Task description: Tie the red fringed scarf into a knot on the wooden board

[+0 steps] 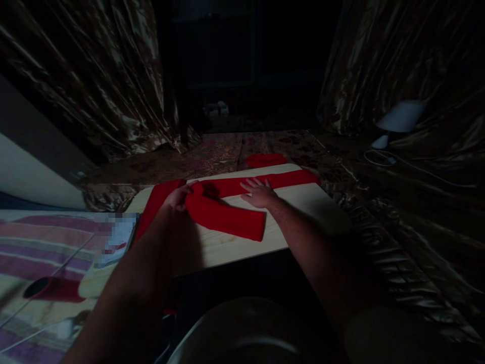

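Note:
A long strip of red cloth (225, 218) lies on a pale wooden board (299, 212). One length of it runs along the far edge, and its near end is folded over toward me. My left hand (177, 198) is closed on the cloth at the fold, its fingertips partly hidden behind the fabric. My right hand (259, 193) rests on the far length, palm down with the fingers spread. Another red cloth piece (154, 202) lies at the board's left side, under my left forearm. Whether it joins the strip I cannot tell.
Behind the board lies a red fabric item (266, 160). A white sheet or booklet (119, 240) sits at the left, beside striped bedding (38, 242) with a dark-red cylinder (56, 289) and cables. At the right stand a white lamp (401, 117) and its cord. Patterned curtains hang on both sides.

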The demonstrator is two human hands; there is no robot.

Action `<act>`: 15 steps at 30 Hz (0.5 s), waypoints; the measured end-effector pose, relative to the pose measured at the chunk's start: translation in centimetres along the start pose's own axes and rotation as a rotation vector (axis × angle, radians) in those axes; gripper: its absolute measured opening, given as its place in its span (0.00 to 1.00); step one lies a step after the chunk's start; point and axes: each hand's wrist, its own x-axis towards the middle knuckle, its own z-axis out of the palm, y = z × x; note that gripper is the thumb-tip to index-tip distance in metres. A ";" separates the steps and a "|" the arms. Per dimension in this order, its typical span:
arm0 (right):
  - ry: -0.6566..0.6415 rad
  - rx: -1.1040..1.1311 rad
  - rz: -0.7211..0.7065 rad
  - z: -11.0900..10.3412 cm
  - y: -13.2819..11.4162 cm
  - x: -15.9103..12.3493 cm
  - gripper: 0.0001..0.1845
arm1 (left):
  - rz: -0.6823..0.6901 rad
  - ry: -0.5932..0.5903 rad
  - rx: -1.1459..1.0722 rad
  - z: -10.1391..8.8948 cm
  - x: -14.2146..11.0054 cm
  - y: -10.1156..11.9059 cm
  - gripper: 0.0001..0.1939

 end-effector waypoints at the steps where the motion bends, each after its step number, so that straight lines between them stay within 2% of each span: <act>1: 0.001 0.000 0.001 0.0 0.0 0.0 0.37 | 0.003 0.010 -0.073 0.2 -0.2 -0.3 0.37; 5: -0.009 0.001 0.005 0.1 0.2 0.1 0.37 | 0.085 0.092 -0.290 1.4 -1.0 -1.6 0.41; 10: 0.007 0.021 0.011 -0.4 0.0 0.0 0.37 | 0.073 0.140 -0.374 2.3 -1.1 -1.9 0.39; 12: 0.074 0.036 -0.001 -0.8 -0.8 -0.1 0.33 | 0.063 0.146 -0.403 2.3 -1.1 -1.9 0.36; 15: 0.232 0.099 -0.091 -1.5 -3.1 0.0 0.20 | 0.060 0.143 -0.447 2.2 -0.9 -2.0 0.33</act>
